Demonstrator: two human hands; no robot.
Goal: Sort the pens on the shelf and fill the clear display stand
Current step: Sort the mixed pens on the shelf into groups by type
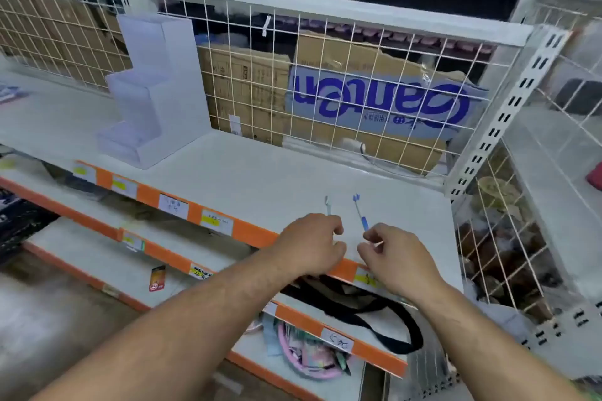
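Note:
Two pens sit near the front of the white shelf. A pale pen sticks out from behind my left hand, whose curled fingers hold its lower end. A blue pen with a blue top runs down into my right hand, pinched between thumb and fingers. Both hands are close together at the shelf's front edge. The clear stepped display stand stands at the shelf's back left with nothing visible in its tiers, well apart from both hands.
A white wire grid backs the shelf, with cardboard boxes behind it. Orange price strips line the shelf edges. A black-strapped bag lies on the shelf below. A slotted upright and more wire mesh close off the right side.

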